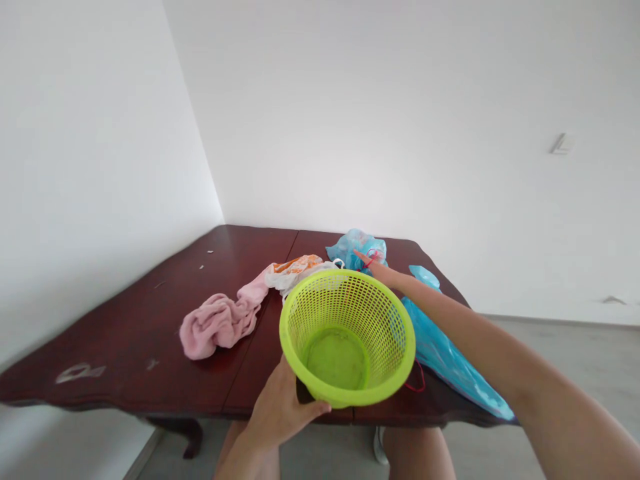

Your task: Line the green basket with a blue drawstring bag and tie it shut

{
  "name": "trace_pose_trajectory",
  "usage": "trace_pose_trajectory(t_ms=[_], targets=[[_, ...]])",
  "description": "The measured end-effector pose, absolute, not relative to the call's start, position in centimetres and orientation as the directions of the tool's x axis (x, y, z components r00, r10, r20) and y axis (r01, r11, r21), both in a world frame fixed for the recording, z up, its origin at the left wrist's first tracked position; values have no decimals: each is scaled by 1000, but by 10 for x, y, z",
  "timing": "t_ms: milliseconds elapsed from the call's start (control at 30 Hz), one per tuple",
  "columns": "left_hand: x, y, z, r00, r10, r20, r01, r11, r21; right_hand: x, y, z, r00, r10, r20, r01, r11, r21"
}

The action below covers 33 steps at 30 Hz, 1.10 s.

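Observation:
A yellow-green plastic colander (337,360) is tilted toward me at the table's near edge. My left hand (280,407) is closed on its lower left rim, thumb along the front. Beyond the colander, my right hand (377,269) reaches over to a crumpled light-blue plastic bag (353,245). One finger shows stretched out against that bag; the colander's rim hides part of this hand. Red cord lies by the right hand. A white and orange plastic bag (295,268) sits just left of the colander's far rim.
The dark red wooden table (175,293) has a wavy edge and stands in a wall corner. A pink cloth (220,323) lies bunched left of the colander. Under my right forearm, a long blue plastic bag (455,357) stretches to the right edge. A red cord (420,380) loops nearby.

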<state>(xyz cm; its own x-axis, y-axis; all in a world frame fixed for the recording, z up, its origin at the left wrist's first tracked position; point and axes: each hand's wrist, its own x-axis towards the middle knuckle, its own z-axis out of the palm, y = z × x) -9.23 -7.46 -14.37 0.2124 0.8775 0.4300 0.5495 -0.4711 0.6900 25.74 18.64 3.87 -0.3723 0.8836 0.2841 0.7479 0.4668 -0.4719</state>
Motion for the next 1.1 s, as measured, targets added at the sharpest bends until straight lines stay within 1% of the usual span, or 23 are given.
trace_pose_trajectory(t_ms=[100,167,200,267,300,400,467,533,600,633,700,767,800,833,867,900,933,967,1000,1033,1067,1100], targets=[[-92,-75,-146,193,892,409,581,-440,685,297,144,34,-464,866,186,738,494,-459],[-92,-75,-146,171,902,396,596,-414,688,328,103,24,-449,877,173,778,478,-409],[-92,-75,-147,160,907,389,602,-402,690,343,81,15,-412,894,174,815,447,-368],[-91,-75,-147,145,914,378,615,-383,689,369,35,-9,-246,948,200,914,296,-278],[-91,-75,-147,139,914,380,621,-380,686,379,14,-23,-159,959,236,941,220,-256],[-91,-76,-145,140,897,420,631,-408,660,398,-32,-64,78,918,389,961,35,-275],[-90,-75,-141,147,883,446,628,-431,648,404,-51,-86,196,893,405,941,-56,-333],[-88,-74,-135,145,882,449,627,-433,648,406,-64,-101,250,903,349,909,-95,-406],[-87,-73,-128,136,881,453,614,-434,659,406,-78,-108,251,915,317,872,-71,-485],[-87,-74,-125,125,872,473,592,-449,670,404,-86,-109,260,907,332,849,-50,-527],[-88,-84,-122,50,817,574,511,-515,689,395,-105,-105,334,861,384,777,-21,-629],[-89,-104,-122,-82,702,707,419,-620,664,379,-128,-95,463,796,389,643,1,-766],[-87,-117,-123,-124,654,747,389,-660,643,368,-140,-90,523,775,355,539,22,-842],[-83,-133,-124,-126,639,759,367,-681,634,355,-151,-86,565,772,291,411,43,-911],[-77,-148,-124,-86,668,739,347,-675,651,342,-163,-83,583,785,208,268,57,-962],[-67,-163,-125,-21,733,680,327,-638,697,328,-174,-81,581,806,118,121,58,-991],[-55,-176,-125,49,815,578,298,-564,770,315,-183,-80,561,827,32,-11,46,-999],[-42,-186,-124,107,890,443,258,-455,852,302,-192,-81,539,841,-42,-116,24,-993],[-27,-194,-123,150,945,291,191,-316,929,291,-200,-84,529,843,-98,-187,3,-982],[-13,-199,-121,202,969,140,82,-159,984,281,-206,-88,537,833,-130,-223,-9,-975],[-1,-201,-118,271,963,13,-49,0,999,274,-211,-92,544,829,-129,-221,-7,-975],[9,-202,-114,353,932,-75,-181,147,972,267,-216,-96,541,835,-104,-183,-3,-983]])
